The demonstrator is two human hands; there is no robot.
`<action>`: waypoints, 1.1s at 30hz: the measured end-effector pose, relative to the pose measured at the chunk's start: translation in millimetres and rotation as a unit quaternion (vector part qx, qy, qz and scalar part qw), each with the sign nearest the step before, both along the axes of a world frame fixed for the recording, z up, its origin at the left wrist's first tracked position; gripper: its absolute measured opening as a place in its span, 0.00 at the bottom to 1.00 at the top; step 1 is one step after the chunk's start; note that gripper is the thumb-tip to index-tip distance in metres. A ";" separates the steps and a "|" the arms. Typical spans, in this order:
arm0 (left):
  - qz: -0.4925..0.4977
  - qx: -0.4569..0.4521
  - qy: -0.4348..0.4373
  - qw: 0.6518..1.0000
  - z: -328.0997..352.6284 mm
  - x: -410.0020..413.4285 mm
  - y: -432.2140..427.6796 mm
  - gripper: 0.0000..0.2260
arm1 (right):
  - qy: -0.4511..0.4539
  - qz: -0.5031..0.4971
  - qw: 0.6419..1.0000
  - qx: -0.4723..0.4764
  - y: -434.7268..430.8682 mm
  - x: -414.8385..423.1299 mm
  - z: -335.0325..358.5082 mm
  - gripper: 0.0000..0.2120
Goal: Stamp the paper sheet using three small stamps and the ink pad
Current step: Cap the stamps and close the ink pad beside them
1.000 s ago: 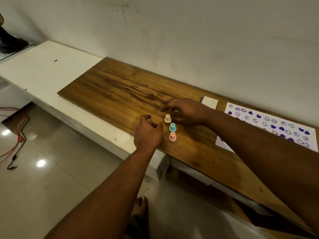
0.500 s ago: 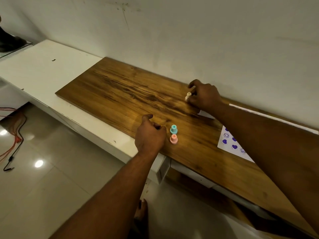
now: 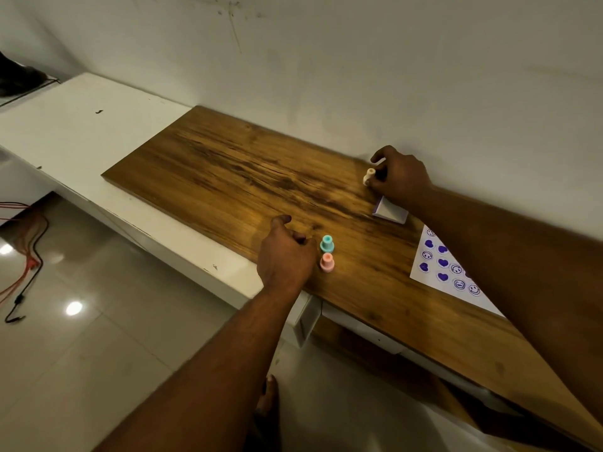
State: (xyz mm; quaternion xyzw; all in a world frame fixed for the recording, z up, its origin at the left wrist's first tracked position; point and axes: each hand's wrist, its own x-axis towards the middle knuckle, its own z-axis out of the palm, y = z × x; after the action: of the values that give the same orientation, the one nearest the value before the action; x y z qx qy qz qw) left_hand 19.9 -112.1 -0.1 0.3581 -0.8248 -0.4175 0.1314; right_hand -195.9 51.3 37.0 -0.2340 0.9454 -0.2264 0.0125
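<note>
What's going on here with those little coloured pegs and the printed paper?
A person is stamping paper by hand. Their right hand pinches a small cream stamp near the wall, just beyond the small white ink pad with a purple edge. Their left hand rests curled on the brown wooden board, holding nothing, beside an upright teal stamp and pink stamp. The white paper sheet, partly hidden by the right forearm, already carries purple hearts and smiley faces.

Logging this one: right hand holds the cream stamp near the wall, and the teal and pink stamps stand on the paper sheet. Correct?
Not quite. The head view shows the teal stamp and pink stamp standing on the wooden board beside the left hand, apart from the paper sheet. The right hand does hold the cream stamp near the wall.
</note>
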 end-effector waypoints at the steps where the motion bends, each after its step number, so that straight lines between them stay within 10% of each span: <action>1: 0.001 0.000 -0.001 1.000 0.5 -0.1 0.2 0.29 | 0.004 -0.003 1.000 0.002 -0.2 -0.2 -0.7 0.22; 17: -0.001 -0.005 -0.007 1.000 4.0 0.9 2.1 0.28 | 0.058 0.008 0.986 -0.156 8.3 11.0 4.3 0.24; 23: 0.003 -0.008 -0.016 1.000 5.0 0.4 3.2 0.27 | -0.087 0.344 0.934 0.035 -3.8 58.4 21.6 0.19; 33: 0.010 -0.010 -0.013 1.000 3.1 -1.5 3.1 0.27 | -0.063 0.399 0.909 0.098 -27.2 82.6 12.9 0.17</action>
State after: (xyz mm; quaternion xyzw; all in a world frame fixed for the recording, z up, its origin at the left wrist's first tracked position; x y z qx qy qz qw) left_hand 18.4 -109.0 3.0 0.3699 -0.8269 -0.4035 0.1284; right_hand -113.3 24.1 49.9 -0.5747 0.7877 -0.1232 0.1845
